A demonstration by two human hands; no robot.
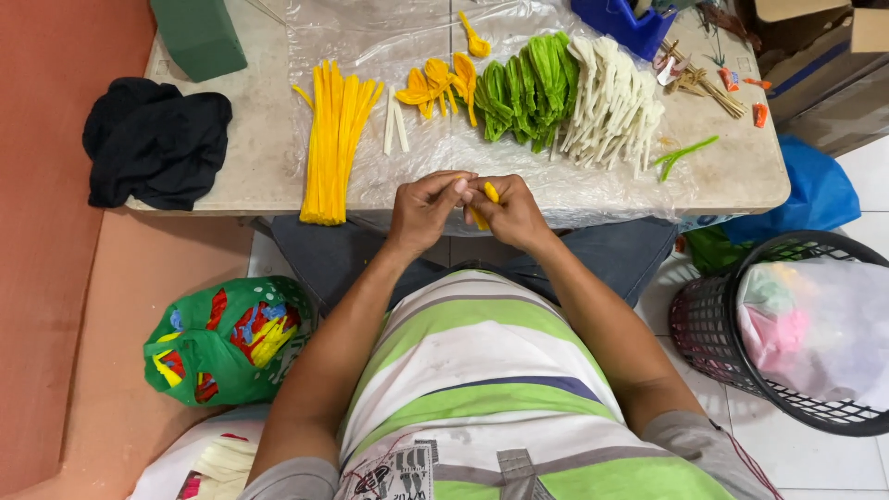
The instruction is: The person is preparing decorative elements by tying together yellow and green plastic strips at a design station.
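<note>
1. You hold a yellow pipe cleaner [483, 206] pinched between both hands, just over the near edge of the worktop [259, 157] and above your lap, close enough to bend it with your fingertips.
2. Your left hand [424, 209] and right hand [511, 213] are together, fingertips touching, both clamped on that piece.
3. Straight yellow stems [335, 139] lie in a bundle to your left on the clear plastic sheet [370, 37], within easy reach as stock.
4. Farther back, the bent yellow pieces [440, 85], green pieces [528, 88] and white pieces [611, 102] sit sorted by colour.
5. A black mesh basket [741, 306] stands at your right and a green bag [227, 343] at your left, on the floor.
</note>
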